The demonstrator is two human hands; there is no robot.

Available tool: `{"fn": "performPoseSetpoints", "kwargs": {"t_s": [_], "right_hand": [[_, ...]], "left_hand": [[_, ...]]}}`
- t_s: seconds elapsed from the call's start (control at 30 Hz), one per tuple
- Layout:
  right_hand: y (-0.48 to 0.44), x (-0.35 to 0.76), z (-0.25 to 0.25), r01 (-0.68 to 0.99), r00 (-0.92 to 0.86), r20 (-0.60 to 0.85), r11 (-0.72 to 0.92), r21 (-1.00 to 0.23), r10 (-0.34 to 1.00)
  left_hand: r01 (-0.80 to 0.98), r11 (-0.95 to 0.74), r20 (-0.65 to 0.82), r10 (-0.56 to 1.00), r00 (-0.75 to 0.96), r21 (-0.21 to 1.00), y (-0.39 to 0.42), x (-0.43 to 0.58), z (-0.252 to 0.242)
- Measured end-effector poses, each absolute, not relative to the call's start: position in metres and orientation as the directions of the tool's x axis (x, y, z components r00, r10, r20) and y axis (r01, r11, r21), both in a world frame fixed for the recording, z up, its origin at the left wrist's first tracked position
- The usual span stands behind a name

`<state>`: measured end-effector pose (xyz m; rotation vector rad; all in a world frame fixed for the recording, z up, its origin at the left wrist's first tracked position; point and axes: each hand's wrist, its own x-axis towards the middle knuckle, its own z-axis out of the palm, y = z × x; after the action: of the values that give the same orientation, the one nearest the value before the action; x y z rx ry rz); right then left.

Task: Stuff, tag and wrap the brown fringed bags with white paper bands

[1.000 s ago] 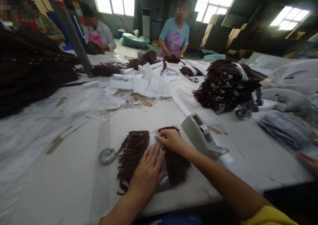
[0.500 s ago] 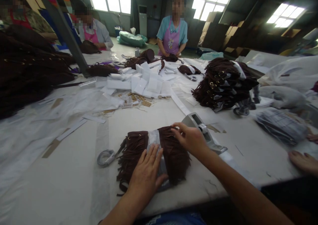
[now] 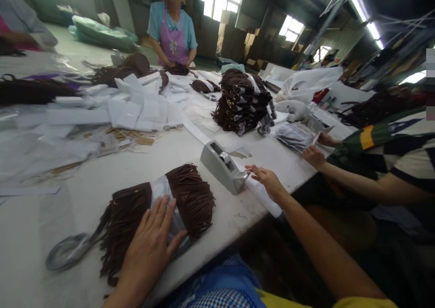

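Left hand (image 3: 151,233) lies flat on the fringed brown bag (image 3: 190,198); right hand (image 3: 271,184), loosely curled at two-o'clock tape dispenser (image 3: 220,170), hold unclear. Steady left pressure should prevent shifting.

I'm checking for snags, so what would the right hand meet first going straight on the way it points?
The right hand would most likely meet the gray tape dispenser first, at its near end; depth is unclear, so the two may be touching.
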<state>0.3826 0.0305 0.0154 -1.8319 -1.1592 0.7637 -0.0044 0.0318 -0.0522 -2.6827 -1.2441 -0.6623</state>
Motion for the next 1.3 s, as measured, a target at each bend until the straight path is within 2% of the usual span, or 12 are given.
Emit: {"fn": "performPoseSetpoints", "kwargs": {"t_s": [0.17, 0.27, 0.4, 0.6, 0.67, 0.83, 0.9, 1.07, 1.13, 1.17, 1.23, 1.3], "right_hand": [[0.050, 0.371, 0.030, 0.409, 0.248, -0.079, -0.178, -0.895, 0.966], [0.058, 0.366, 0.035, 0.292, 0.209, -0.148, -0.206, -0.934, 0.967], [0.052, 0.363, 0.037, 0.117, 0.268, -0.166, -0.203, -0.972, 0.949], [0.016, 0.359, 0.054, 0.084, 0.400, -0.041, -0.081, -0.993, 0.916], [0.004, 0.359, 0.057, 0.071, 0.394, -0.087, -0.124, -0.990, 0.915], [-0.011, 0.364, 0.033, -0.064, 0.364, -0.325, -0.324, -0.944, 0.873], [-0.011, 0.366, 0.014, -0.014, 0.395, -0.313, -0.334, -0.942, 0.864], [-0.011, 0.372, -0.016, 0.168, 0.500, -0.148, -0.263, -0.950, 0.853], [-0.018, 0.375, -0.011, 0.353, 0.506, -0.003, -0.210, -0.912, 0.863], [-0.022, 0.377, -0.005, 0.492, 0.464, 0.108, -0.155, -0.857, 0.879], [-0.028, 0.377, 0.015, 0.756, 0.245, 0.327, 0.031, -0.653, 0.912], [-0.026, 0.371, 0.041, 0.865, -0.062, 0.427, 0.262, -0.428, 0.902]], "left_hand": [[0.747, -0.664, 0.420, 0.686, 0.594, 0.029, 0.033, -0.006, -0.053], [0.748, -0.664, 0.428, 0.680, 0.595, 0.015, 0.033, -0.006, -0.053], [0.748, -0.664, 0.435, 0.675, 0.596, 0.004, 0.033, -0.006, -0.051], [0.750, -0.661, 0.420, 0.681, 0.600, 0.001, 0.033, -0.006, -0.049], [0.751, -0.660, 0.414, 0.686, 0.599, 0.008, 0.033, -0.006, -0.050], [0.750, -0.662, 0.411, 0.687, 0.600, 0.012, 0.034, -0.006, -0.054], [0.746, -0.665, 0.415, 0.681, 0.604, 0.006, 0.034, -0.007, -0.055], [0.749, -0.663, 0.412, 0.683, 0.603, 0.003, 0.033, -0.007, -0.053], [0.749, -0.663, 0.410, 0.685, 0.602, 0.008, 0.033, -0.006, -0.052], [0.748, -0.664, 0.411, 0.685, 0.602, 0.011, 0.032, -0.006, -0.052], [0.746, -0.666, 0.413, 0.685, 0.600, 0.019, 0.032, -0.006, -0.052], [0.746, -0.665, 0.417, 0.688, 0.594, 0.034, 0.032, -0.005, -0.051]]}}
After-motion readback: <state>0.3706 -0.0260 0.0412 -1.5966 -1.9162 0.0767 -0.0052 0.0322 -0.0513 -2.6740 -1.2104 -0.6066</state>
